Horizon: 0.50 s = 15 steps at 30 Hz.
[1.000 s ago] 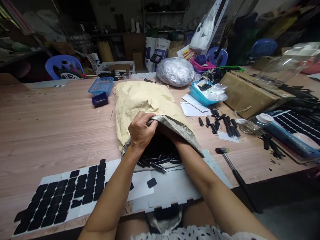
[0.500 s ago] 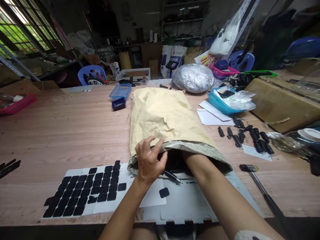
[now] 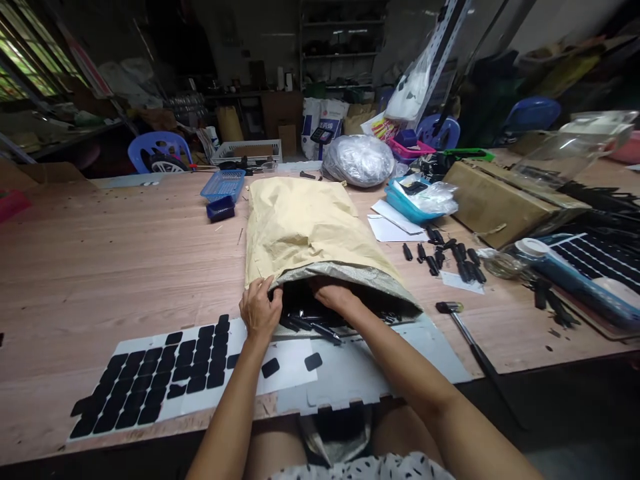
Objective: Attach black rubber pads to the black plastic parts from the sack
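Observation:
A pale yellow woven sack (image 3: pixel 305 220) lies on the table with its grey-lined mouth toward me. At the left end of the mouth, my left hand (image 3: pixel 261 310) pinches the sack's rim, fingers outside and thumb by the opening. Inside the dark opening is my right hand (image 3: pixel 330 292), its fingers hidden by shadow and the sack's upper edge. Several dark, slim parts lie at the lower lip, one pen-like black piece (image 3: pixel 326 332) sticking out over it. Under the mouth is a white sheet with rows of black rounded squares (image 3: pixel 150 373).
A hammer (image 3: pixel 453 307) lies right of the sack. Behind it are black handle-like pieces (image 3: pixel 463 263), a cardboard box (image 3: pixel 500 200) and a light-blue basket (image 3: pixel 413 203). Blue trays (image 3: pixel 221 208) and a plastic-wrapped bundle (image 3: pixel 359 160) sit beyond the sack.
My left hand has gone from raised, spread fingers to holding the sack's rim. My right hand has drawn partly back, and the mouth gapes wider. The view has swung right.

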Tool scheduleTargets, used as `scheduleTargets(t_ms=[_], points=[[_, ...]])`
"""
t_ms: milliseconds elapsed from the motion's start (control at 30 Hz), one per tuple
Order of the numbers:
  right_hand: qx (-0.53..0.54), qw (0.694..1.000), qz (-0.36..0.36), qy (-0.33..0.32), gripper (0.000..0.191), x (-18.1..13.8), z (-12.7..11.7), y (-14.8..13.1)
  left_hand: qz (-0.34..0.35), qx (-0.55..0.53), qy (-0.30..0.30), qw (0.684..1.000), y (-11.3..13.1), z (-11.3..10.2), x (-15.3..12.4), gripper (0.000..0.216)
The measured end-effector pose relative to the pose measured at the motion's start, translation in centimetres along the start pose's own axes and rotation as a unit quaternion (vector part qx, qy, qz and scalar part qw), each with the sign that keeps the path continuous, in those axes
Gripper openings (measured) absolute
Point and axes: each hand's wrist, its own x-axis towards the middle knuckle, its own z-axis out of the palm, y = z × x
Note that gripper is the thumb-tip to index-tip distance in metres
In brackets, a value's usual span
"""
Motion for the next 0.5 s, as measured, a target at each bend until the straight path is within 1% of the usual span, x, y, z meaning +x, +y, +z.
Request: scheduleTargets(t_ms=[67,133,167,233,267,300,400,500], points=[[-0.005,0.999,-0.012,-0.035,0.021,-2.1,-0.5,-0.3,0.005,0.009,0.003,1.000,0.3,0.1,0.8,0.028],[-0.007,0.999,-0.038,-0.032,0.025,-4.4,-1.4,-0.2,0.013,0.013,0.002,1.000,0.5,0.1,1.5,0.026],[-0.012,0.999,-0.042,0.000,0.028,-5.3,-1.9,0.1,0.014,0.014,-0.001,1.000,0.5,0.0,1.9,0.026],[-0.041,0.996,-0.023,0.079,0.032,-6.4,-2.7,1.5,0.004,0.016,-0.010,1.000,0.5,0.1,2.7,0.025],[-0.059,0.993,-0.003,0.105,0.032,-6.4,-3.0,2.5,-0.006,0.017,-0.017,1.000,0.4,0.1,3.1,0.025],[-0.075,0.991,0.018,0.114,0.030,-6.0,-3.1,3.8,-0.017,0.019,-0.026,0.999,0.5,0.3,3.5,0.025],[-0.087,0.991,0.077,0.074,0.026,-3.7,-2.6,7.9,-0.031,0.023,-0.047,0.998,0.6,1.2,4.5,0.022],[-0.086,0.987,0.133,0.030,0.027,-0.9,-1.7,11.0,-0.017,0.034,-0.049,0.998,0.8,2.4,5.2,0.017]])
